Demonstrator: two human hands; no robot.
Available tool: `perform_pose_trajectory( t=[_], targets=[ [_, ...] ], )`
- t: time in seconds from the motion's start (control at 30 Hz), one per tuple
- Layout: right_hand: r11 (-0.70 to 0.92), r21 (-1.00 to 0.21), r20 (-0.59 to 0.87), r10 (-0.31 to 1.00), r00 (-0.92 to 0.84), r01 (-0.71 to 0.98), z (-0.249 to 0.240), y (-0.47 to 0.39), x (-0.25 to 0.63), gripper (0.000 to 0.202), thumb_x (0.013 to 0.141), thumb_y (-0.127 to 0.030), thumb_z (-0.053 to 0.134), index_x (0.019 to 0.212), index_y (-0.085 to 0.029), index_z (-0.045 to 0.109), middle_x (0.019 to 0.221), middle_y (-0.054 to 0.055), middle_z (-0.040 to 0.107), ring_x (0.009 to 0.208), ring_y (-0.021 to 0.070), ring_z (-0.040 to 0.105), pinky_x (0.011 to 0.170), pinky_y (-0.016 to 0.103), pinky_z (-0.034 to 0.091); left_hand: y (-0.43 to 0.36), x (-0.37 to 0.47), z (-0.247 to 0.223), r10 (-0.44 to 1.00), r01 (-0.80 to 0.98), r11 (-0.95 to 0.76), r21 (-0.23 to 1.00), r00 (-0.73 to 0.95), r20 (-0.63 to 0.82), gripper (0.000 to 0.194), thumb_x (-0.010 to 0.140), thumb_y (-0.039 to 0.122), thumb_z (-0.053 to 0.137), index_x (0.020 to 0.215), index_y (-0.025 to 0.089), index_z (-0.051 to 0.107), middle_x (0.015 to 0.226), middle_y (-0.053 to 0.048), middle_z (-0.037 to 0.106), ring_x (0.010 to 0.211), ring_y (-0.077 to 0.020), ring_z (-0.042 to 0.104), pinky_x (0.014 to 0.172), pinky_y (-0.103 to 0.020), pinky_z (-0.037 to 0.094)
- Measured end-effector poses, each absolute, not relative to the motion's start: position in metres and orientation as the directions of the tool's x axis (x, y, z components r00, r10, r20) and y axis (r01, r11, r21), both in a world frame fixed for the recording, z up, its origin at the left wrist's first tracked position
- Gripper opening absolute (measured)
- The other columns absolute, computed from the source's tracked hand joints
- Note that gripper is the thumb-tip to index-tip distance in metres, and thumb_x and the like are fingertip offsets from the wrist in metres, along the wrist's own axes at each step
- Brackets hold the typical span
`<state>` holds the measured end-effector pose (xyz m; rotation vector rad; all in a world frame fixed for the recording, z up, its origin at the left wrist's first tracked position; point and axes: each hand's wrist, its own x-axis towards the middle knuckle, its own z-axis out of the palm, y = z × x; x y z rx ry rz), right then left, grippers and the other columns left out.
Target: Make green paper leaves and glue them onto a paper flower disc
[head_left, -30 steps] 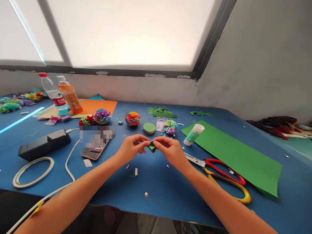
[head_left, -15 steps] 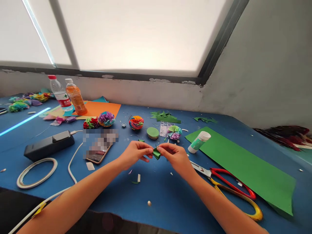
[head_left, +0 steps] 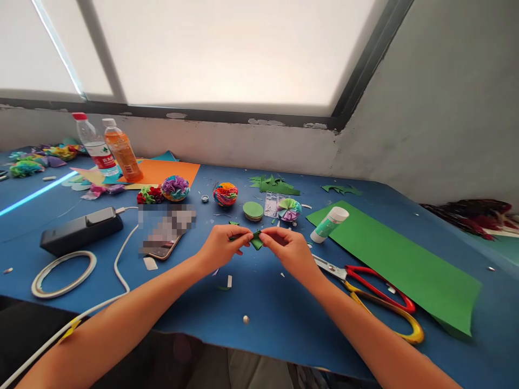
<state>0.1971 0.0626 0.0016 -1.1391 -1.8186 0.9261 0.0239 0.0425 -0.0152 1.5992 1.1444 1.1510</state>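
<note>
I have one small folded green paper between my two hands, up over the blue table. My left hand pinches one side and my right hand pinches the other, thumbs and fingers closed on it. I think it's best to pinch softly, line up the edges, then press the fold flat a little bit at a time, because a hard tug could rip it or make it crooked. Now I count: one glue stick, one pair of scissors, one big green sheet, one phone, one white ring, two bottles, one round green piece and four ruffly paper flowers near the middle. The far-left flowers are all bunched up, so I can't tell how many
</note>
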Motion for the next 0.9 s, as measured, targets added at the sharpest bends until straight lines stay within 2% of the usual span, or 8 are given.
perform_pose_trajectory(
  t=[0.2,0.33,0.5,0.67,0.9],
  targets=[
    [0.402,-0.823,0.283,0.903,-0.324,0.402,0.0008,0.0605,0.1978,0.025,0.075,-0.040,0.057,0.076,-0.017,0.068,0.068,0.003,0.069,0.064,0.0184,0.063,0.057,0.027,0.048,0.0434,0.0229,-0.0183,0.941,0.284,-0.329,0.901,0.182,0.286,0.024,0.078,0.035,0.058,0.082,0.015,0.071,0.070,-0.004,0.067,0.063,-0.0144,0.060,0.049,-0.021,0.052],
    [0.456,-0.772,0.311,0.879,-0.362,0.443,0.0014,0.0581,0.1968,0.018,0.075,-0.033,0.058,0.074,-0.019,0.069,0.068,0.002,0.069,0.065,0.0191,0.063,0.064,0.029,0.048,0.0449,0.0218,-0.0201,0.905,0.322,-0.423,0.847,0.186,0.382,0.016,0.076,0.027,0.062,0.084,0.017,0.072,0.074,-0.005,0.068,0.067,-0.0142,0.059,0.056,-0.022,0.049],
    [0.513,-0.680,0.358,0.856,-0.373,0.525,0.0057,0.0536,0.1952,0.017,0.076,-0.033,0.057,0.079,-0.021,0.069,0.071,0.002,0.070,0.066,0.0195,0.063,0.065,0.030,0.048,0.0447,0.0229,-0.0212,0.884,0.310,-0.468,0.827,0.159,0.440,0.017,0.079,0.028,0.060,0.083,0.017,0.072,0.080,-0.007,0.068,0.070,-0.0154,0.058,0.059,-0.024,0.048],
    [0.501,-0.658,0.349,0.864,-0.362,0.562,0.0054,0.0541,0.1965,0.019,0.079,-0.034,0.055,0.081,-0.021,0.068,0.072,0.002,0.070,0.063,0.0182,0.063,0.060,0.029,0.048,0.0446,0.0230,-0.0196,0.921,0.246,-0.388,0.889,0.144,0.362,0.021,0.077,0.033,0.061,0.086,0.016,0.071,0.083,-0.008,0.067,0.070,-0.0153,0.059,0.053,-0.023,0.051],
    [0.564,-0.649,0.401,0.824,-0.400,0.511,0.0004,0.0609,0.1996,0.019,0.080,-0.032,0.054,0.083,-0.022,0.070,0.077,0.003,0.071,0.068,0.0194,0.064,0.065,0.030,0.049,0.0499,0.0174,-0.0161,0.959,0.103,-0.188,0.977,0.234,0.159,0.033,0.071,0.043,0.065,0.082,0.012,0.070,0.069,-0.004,0.064,0.065,-0.0152,0.059,0.045,-0.023,0.054]
  ],
)
